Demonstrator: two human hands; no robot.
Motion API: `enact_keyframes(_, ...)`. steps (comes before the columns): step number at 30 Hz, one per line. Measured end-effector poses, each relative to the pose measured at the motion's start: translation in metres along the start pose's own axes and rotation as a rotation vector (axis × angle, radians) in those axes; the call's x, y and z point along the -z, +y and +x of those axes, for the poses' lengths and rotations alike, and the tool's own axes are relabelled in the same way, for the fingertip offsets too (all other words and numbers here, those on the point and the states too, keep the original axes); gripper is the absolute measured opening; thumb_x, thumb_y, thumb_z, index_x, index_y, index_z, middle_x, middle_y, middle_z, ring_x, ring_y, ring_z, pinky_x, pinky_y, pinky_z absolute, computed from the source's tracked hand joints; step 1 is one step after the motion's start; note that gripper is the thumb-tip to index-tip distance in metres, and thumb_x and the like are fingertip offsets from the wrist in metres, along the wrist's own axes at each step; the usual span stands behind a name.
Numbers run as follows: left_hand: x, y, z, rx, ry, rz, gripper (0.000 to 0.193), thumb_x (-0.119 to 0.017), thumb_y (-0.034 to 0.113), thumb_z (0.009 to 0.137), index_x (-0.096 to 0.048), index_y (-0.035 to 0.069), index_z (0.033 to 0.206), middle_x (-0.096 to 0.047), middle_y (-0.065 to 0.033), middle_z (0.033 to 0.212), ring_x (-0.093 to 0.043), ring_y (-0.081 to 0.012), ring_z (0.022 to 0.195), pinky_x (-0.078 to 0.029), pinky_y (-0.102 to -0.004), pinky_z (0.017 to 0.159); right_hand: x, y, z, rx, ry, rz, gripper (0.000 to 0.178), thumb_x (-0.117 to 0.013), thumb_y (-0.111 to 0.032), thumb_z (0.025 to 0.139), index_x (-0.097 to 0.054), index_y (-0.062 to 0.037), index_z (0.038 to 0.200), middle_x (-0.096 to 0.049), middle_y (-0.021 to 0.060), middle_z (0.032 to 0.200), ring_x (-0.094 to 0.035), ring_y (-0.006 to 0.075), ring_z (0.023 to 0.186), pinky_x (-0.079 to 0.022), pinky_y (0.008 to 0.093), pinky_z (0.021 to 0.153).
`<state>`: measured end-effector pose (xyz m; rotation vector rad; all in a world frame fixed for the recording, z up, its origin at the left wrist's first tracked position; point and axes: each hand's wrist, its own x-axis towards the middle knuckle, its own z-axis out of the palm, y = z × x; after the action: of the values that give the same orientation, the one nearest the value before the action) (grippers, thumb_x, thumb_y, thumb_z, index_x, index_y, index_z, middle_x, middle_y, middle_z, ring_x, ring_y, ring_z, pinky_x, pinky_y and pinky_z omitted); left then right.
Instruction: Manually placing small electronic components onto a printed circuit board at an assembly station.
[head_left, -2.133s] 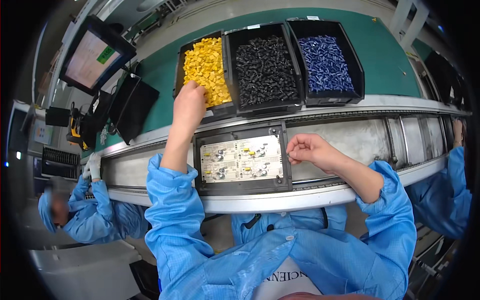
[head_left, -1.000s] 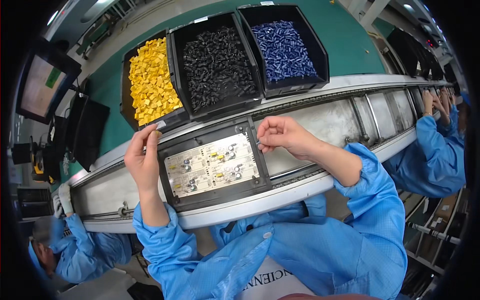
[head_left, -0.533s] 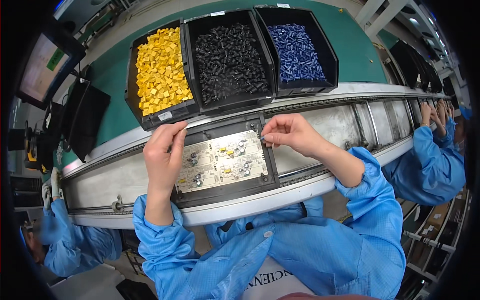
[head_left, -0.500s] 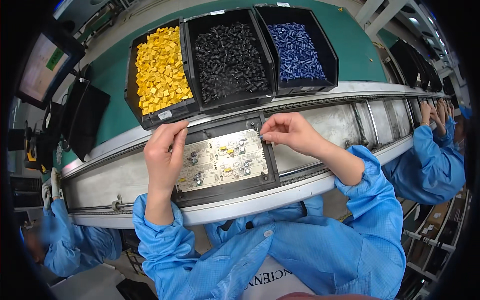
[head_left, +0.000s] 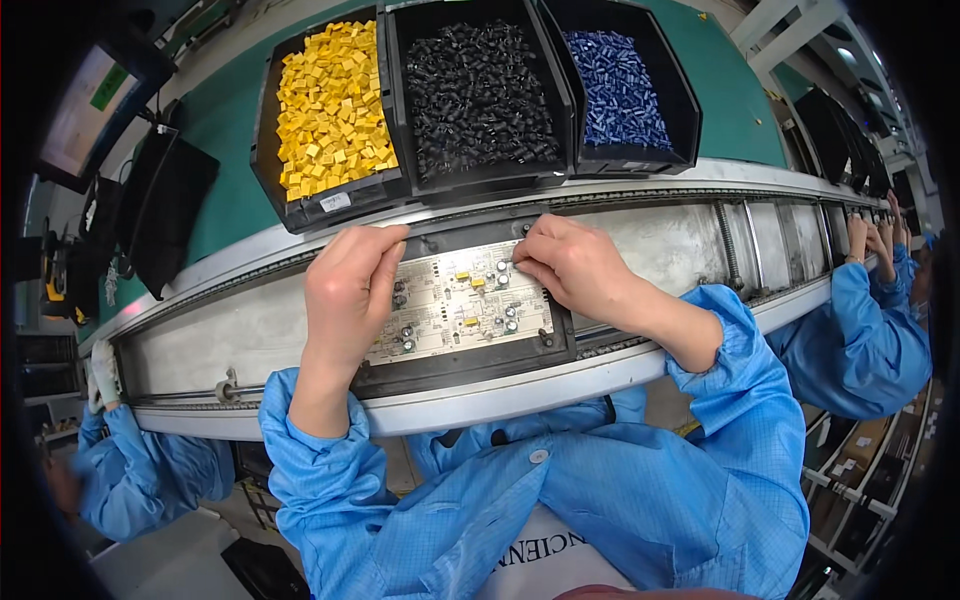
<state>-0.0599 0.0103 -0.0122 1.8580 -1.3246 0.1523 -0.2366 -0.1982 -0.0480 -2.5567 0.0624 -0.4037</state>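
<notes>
A pale circuit board [head_left: 455,310] with small yellow, grey and black parts lies in a black carrier tray [head_left: 470,365] on the metal conveyor line [head_left: 690,235]. My left hand [head_left: 350,290] rests over the board's left end, fingers together and pointing at the tray's far edge, thumb beside a black part. My right hand [head_left: 570,265] is at the board's top right corner, fingertips pinched close over small grey parts. Whatever lies between the fingers of either hand is hidden. Both sleeves are blue.
Behind the line stand three black bins: yellow blocks [head_left: 325,100], black parts [head_left: 475,90], blue parts [head_left: 615,85]. A screen [head_left: 85,110] hangs at upper left. Co-workers in blue work at the right [head_left: 860,320] and lower left [head_left: 130,470] of the line.
My left hand came back from the yellow bin and settled on the board's left end. My right hand stayed at the board's top right. The tray now sits nearer the middle of the view.
</notes>
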Motion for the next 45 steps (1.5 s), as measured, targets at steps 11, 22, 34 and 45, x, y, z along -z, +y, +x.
enact_keyframes(11, 0.000, 0.001, -0.002, -0.028, -0.022, 0.028, 0.012, -0.068, 0.000, 0.085, -0.070, 0.002, 0.096, -0.065, -0.0117, 0.079, -0.063, -0.0288, 0.072, -0.050, -0.0357, 0.063, 0.002, -0.004, -0.002, 0.021, -0.024, -0.071, 0.007, -0.071, -0.011, 0.085, -0.069, -0.0059, 0.090, -0.063, 0.0084, 0.087, -0.065, 0.0288, 0.081, -0.052, 0.0392, 0.067)
enact_keyframes(22, -0.001, 0.001, -0.004, -0.069, -0.040, 0.012, 0.016, -0.068, -0.002, 0.083, -0.070, 0.002, 0.098, -0.065, -0.0110, 0.081, -0.063, -0.0290, 0.074, -0.050, -0.0359, 0.065, 0.033, -0.001, 0.009, -0.115, 0.027, 0.133, 0.014, -0.076, -0.014, 0.085, -0.072, -0.0043, 0.095, -0.067, 0.0074, 0.084, -0.065, 0.0171, 0.073, -0.052, 0.0294, 0.064)
enact_keyframes(34, -0.008, 0.009, -0.008, -0.052, -0.164, -0.079, 0.016, -0.070, -0.005, 0.079, -0.069, 0.000, 0.093, -0.068, -0.0122, 0.087, -0.065, -0.0294, 0.078, -0.053, -0.0365, 0.068, 0.082, 0.086, 0.066, -0.377, 0.100, -0.380, 0.020, -0.070, -0.015, 0.085, -0.071, -0.0041, 0.102, -0.073, 0.0149, 0.091, -0.069, 0.0327, 0.087, -0.054, 0.0395, 0.078)
enact_keyframes(45, -0.023, 0.026, -0.007, -0.121, -0.299, -0.149, 0.019, -0.069, -0.005, 0.079, -0.071, 0.002, 0.097, -0.068, -0.0120, 0.087, -0.067, -0.0298, 0.082, -0.054, -0.0366, 0.070, 0.083, 0.070, 0.034, -0.107, 0.470, -0.297, 0.015, -0.070, -0.015, 0.090, -0.073, -0.0081, 0.102, -0.065, 0.0075, 0.088, -0.063, 0.0194, 0.071, -0.050, 0.0309, 0.064)
